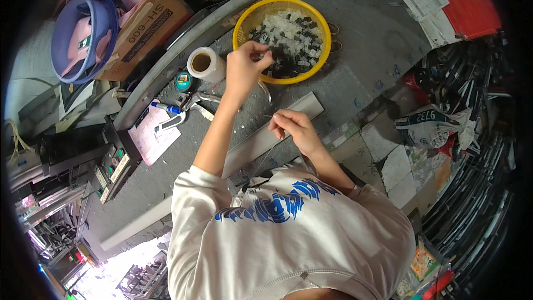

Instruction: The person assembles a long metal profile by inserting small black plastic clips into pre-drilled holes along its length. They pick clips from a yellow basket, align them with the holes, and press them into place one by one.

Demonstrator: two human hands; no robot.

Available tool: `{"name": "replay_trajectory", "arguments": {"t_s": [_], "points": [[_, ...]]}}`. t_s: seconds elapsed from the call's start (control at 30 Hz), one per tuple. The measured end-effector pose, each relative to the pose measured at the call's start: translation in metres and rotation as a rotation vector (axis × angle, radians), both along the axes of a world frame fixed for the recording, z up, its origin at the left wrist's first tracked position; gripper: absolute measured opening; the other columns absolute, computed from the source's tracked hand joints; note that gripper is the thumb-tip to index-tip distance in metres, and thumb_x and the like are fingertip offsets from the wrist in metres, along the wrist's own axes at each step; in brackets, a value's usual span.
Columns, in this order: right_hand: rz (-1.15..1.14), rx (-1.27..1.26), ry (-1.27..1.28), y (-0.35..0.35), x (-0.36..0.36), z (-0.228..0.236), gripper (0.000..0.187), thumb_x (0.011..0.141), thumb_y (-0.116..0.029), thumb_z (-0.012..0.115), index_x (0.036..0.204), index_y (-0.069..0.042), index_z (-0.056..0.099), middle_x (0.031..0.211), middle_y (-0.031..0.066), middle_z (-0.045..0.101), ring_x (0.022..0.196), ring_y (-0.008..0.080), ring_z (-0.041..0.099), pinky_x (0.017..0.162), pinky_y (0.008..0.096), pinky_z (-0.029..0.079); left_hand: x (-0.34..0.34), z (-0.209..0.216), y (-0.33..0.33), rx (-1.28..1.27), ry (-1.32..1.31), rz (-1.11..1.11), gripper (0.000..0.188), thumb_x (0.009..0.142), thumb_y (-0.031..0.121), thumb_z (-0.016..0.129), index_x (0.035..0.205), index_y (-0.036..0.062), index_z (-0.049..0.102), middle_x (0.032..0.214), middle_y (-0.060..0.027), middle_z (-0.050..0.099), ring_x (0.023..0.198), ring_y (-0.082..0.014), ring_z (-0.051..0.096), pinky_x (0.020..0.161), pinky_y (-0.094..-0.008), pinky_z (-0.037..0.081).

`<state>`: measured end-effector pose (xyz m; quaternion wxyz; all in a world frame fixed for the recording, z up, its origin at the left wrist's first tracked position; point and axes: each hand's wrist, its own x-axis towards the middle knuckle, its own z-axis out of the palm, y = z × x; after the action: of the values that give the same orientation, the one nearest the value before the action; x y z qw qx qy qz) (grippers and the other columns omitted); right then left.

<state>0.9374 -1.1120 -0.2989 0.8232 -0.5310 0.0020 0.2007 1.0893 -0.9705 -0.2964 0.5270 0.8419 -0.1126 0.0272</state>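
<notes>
My left hand (pixel 247 72) reaches over the near left rim of a yellow plastic basket (pixel 326 36). Its thumb and fingers are pinched together, and whatever sits between them is too small to make out. Inside the basket lie many small translucent white pieces (pixel 286 25) and black pieces (pixel 286 66). Closer to my body, my right hand (pixel 294 130) is closed on a thin pale wire (pixel 267 153), which trails down toward my shirt. Beneath that hand, a long pale bar (pixel 244 153) runs along the table edge.
Left of the basket stand a white roll (pixel 206 65) and a small teal-lidded round container (pixel 184 81). Pliers-like metal tools (pixel 202 103), a blue marker (pixel 166 107) and paper (pixel 152 136) lie nearby. A cardboard box (pixel 147 30) and blue bucket (pixel 58 50) stand farther left. Black strips (pixel 472 211) fill the right.
</notes>
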Motion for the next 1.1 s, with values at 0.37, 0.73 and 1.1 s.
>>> {"name": "replay_trajectory", "arguments": {"t_s": [0.37, 0.73, 1.1], "points": [[-0.080, -0.188, -0.478, 0.063, -0.037, 0.062, 0.016, 0.094, -0.012, 0.060, 0.086, 0.002, 0.064, 0.100, 0.0094, 0.058, 0.089, 0.0155, 0.056, 0.080, 0.0277, 0.046, -0.191, 0.035, 0.103, -1.208, 0.735, -0.145, 0.025, 0.093, 0.027, 0.065, 0.102, 0.0037, 0.064, 0.098, -0.0029, 0.067, 0.092, -0.0130, 0.057, 0.091, -0.0316, 0.044], [0.090, -0.322, -0.681, 0.163, -0.094, 0.083, 0.014, 0.095, -0.004, 0.057, 0.089, 0.007, 0.063, 0.104, 0.0115, 0.056, 0.077, 0.0115, 0.056, 0.070, 0.0246, 0.047, -0.290, 0.042, 0.189, -1.295, 0.506, 0.005, 0.027, 0.095, 0.020, 0.064, 0.114, 0.0013, 0.067, 0.104, -0.0060, 0.070, 0.096, -0.0136, 0.061, 0.092, -0.0324, 0.045], [0.153, -0.328, -0.699, 0.235, -0.153, 0.081, 0.017, 0.096, -0.006, 0.056, 0.088, 0.007, 0.062, 0.105, 0.0120, 0.057, 0.085, 0.0140, 0.058, 0.077, 0.0268, 0.048, -0.357, 0.043, 0.259, -1.171, 0.347, 0.138, 0.023, 0.094, 0.009, 0.064, 0.114, -0.0015, 0.066, 0.104, -0.0085, 0.070, 0.098, -0.0127, 0.062, 0.089, -0.0267, 0.047]]}}
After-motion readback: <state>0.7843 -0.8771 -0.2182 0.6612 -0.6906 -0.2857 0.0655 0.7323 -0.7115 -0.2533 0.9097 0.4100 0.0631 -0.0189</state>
